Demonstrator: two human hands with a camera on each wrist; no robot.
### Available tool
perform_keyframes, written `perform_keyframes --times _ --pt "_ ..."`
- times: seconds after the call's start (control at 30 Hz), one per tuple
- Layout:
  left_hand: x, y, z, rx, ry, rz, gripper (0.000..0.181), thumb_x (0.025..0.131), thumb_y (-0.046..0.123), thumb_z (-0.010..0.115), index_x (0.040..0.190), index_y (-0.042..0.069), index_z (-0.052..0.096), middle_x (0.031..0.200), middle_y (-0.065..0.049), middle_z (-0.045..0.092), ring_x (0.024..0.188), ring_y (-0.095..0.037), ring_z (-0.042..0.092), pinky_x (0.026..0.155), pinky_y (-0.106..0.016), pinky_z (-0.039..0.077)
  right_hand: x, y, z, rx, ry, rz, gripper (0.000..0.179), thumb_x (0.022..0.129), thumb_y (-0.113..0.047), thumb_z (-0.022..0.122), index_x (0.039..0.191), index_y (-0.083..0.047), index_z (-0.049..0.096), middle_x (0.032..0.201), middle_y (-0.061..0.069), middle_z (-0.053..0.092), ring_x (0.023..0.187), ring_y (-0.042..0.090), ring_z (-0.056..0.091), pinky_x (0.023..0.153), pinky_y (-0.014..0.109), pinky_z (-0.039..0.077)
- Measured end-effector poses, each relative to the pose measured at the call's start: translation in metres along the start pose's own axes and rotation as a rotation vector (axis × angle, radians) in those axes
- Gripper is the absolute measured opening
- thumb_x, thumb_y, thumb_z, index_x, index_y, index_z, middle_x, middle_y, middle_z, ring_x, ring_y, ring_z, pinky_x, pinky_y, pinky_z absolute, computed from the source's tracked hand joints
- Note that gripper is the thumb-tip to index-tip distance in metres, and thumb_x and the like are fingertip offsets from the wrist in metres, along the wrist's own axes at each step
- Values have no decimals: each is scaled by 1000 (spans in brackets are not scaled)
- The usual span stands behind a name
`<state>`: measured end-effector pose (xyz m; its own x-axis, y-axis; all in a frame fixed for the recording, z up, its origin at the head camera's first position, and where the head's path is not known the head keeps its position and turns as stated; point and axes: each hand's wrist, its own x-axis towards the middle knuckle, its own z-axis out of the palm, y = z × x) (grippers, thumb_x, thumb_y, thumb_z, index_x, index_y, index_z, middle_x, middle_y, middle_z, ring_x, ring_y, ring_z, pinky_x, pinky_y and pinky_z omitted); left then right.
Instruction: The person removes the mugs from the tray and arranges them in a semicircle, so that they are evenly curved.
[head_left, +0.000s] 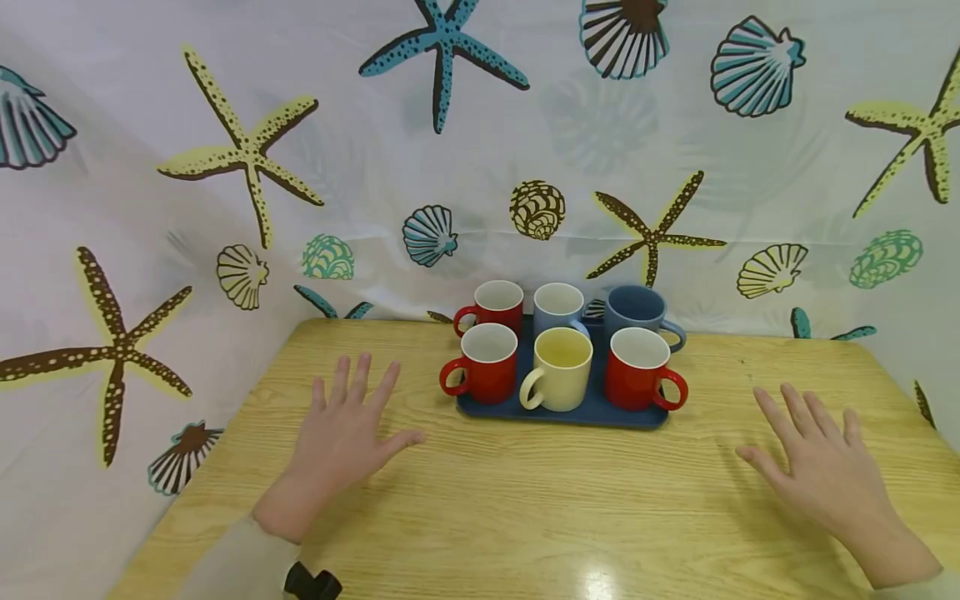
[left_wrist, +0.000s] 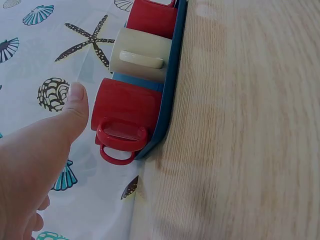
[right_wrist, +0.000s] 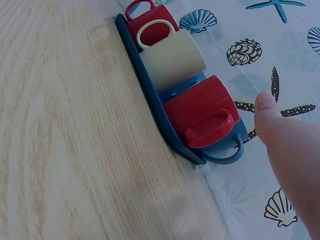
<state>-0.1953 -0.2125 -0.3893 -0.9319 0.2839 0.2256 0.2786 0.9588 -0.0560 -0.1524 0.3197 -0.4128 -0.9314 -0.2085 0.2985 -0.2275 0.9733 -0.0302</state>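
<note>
My left hand [head_left: 341, 437] is over the left part of the table with fingers spread, holding nothing. On the other side my right hand [head_left: 825, 467] is likewise spread and holds nothing. Between them, farther back, a dark blue tray [head_left: 570, 416] carries several mugs in two rows. Its front row has a red mug [head_left: 491, 375] with its handle to the left, a cream mug [head_left: 562, 379] in the middle and another red mug [head_left: 630, 379] with its handle to the right. Behind stand a red mug [head_left: 510, 304], a light blue mug [head_left: 551, 314] and a darker blue mug [head_left: 633, 312].
The wooden table [head_left: 555, 500] stretches beneath both hands. A white cloth [head_left: 480, 167] printed with starfish and shells hangs right behind the tray and along the table's sides. A black band [head_left: 311, 582] shows at the left sleeve.
</note>
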Motion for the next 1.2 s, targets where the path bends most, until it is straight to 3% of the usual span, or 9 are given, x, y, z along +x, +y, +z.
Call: perform_keyframes --times 0.27,0.4,0.57,0.77,0.9,1.03,1.2 --pt "18 5 12 -61 -26 -7 93 78 76 43 148 17 23 149 -23 18 136 -44 12 101 -66 15 11 -4 2 100 1 8 75 93 -49 47 150 -16 12 143 30 27 124 52 29 96 71 10" --pt "26 8 19 -69 -36 0 94 78 78 39 149 18 23 150 -22 18 136 -43 12 101 -65 16 15 -6 4 138 18 17 72 94 -47 48 149 -12 18 141 30 31 120 52 34 95 70 17" --pt "34 12 23 -101 -16 17 92 79 75 44 147 16 27 148 -21 24 134 -45 18 101 -63 20 20 -9 5 196 17 36 68 95 -45 46 146 -6 24 138 31 34 118 53 36 94 67 22" --pt "46 17 26 -196 -50 -9 91 78 71 50 146 12 30 147 -22 28 133 -44 23 102 -60 23 28 -16 3 290 -41 96 66 96 -46 42 144 -3 28 138 31 36 118 52 37 88 66 32" --pt "53 17 34 -284 -69 -50 93 75 71 55 144 13 33 146 -21 29 130 -42 31 93 -59 37 33 -20 3 355 -99 129 66 97 -48 37 145 -4 27 139 29 35 120 50 36 88 65 33" --pt "58 17 41 -343 -77 -80 95 72 74 55 143 15 35 146 -18 32 126 -39 39 81 -58 45 36 -22 5 419 -89 150 64 98 -48 34 142 -2 31 135 29 40 117 47 41 86 64 35" --pt "66 17 47 -455 -104 -113 93 71 68 63 143 16 35 142 -16 38 123 -37 43 89 -56 41 40 -23 11 510 -50 161 61 98 -46 36 138 1 36 129 27 47 113 43 47 88 59 38"
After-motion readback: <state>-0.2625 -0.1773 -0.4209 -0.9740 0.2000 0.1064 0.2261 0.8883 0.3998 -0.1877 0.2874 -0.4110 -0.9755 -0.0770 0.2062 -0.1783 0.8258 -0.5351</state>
